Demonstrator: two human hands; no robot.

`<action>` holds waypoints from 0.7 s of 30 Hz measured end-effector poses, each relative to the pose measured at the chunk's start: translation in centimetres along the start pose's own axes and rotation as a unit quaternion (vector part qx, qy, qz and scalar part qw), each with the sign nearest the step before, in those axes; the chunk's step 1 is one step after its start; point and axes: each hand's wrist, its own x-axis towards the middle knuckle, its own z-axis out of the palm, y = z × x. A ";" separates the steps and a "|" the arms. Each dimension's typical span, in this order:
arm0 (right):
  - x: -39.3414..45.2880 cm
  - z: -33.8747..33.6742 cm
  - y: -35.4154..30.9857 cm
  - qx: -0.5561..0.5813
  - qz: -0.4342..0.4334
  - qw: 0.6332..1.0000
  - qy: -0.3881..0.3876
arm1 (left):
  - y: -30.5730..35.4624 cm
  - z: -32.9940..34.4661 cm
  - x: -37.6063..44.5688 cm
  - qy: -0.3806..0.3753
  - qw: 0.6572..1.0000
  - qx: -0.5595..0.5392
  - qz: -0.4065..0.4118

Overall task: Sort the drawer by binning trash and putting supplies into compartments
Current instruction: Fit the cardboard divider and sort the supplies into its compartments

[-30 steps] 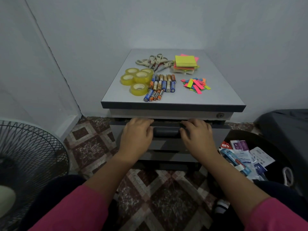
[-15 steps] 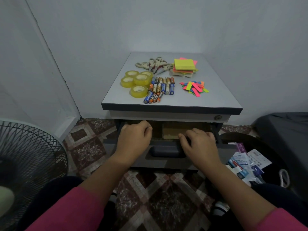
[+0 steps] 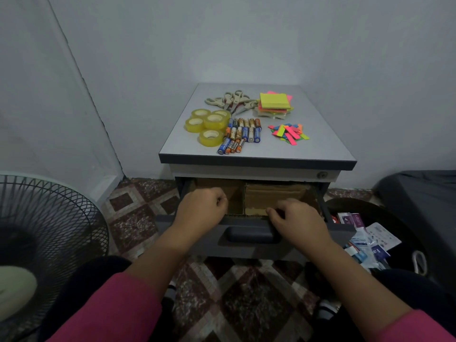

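The head view looks down on a small cabinet (image 3: pixel 256 159) whose top drawer (image 3: pixel 249 239) stands partly pulled out. Both hands rest on the drawer's front edge: the left hand (image 3: pixel 202 211) has its fingers curled over the edge above the handle's left end, and the right hand (image 3: pixel 298 219) hooks over the edge above its right end. Inside the drawer, cardboard dividers (image 3: pixel 271 197) form compartments. On top of the cabinet lie tape rolls (image 3: pixel 209 125), batteries (image 3: pixel 240 135), scissors (image 3: pixel 232 99), sticky notes (image 3: pixel 274 103) and coloured tabs (image 3: pixel 288 134). To the right of the cabinet a dark bin (image 3: pixel 385 213) holds wrappers (image 3: pixel 370 240). The drawer is stiff and probably slides easily; pulling evenly at both ends of the front should keep it straight. The cardboard looks soft, so supplies should be set in, not pressed.
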 end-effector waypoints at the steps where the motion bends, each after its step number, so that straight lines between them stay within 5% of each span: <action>1: 0.0 -0.1 -0.2 -0.004 0.004 1.000 -0.005 | 0.0 0.0 0.0 -0.006 1.000 0.005 -0.002; 13: -2.0 -0.7 -0.9 0.009 0.003 0.993 -0.117 | -0.2 -0.2 -1.5 -0.118 0.991 0.000 0.056; 18: -1.4 0.0 0.4 0.035 -0.029 0.999 0.023 | -1.9 0.4 -1.1 0.001 0.998 -0.021 0.062; 21: -1.0 0.3 1.2 -0.003 -0.015 0.999 -0.033 | -3.2 1.0 -0.5 -0.014 0.997 0.050 0.058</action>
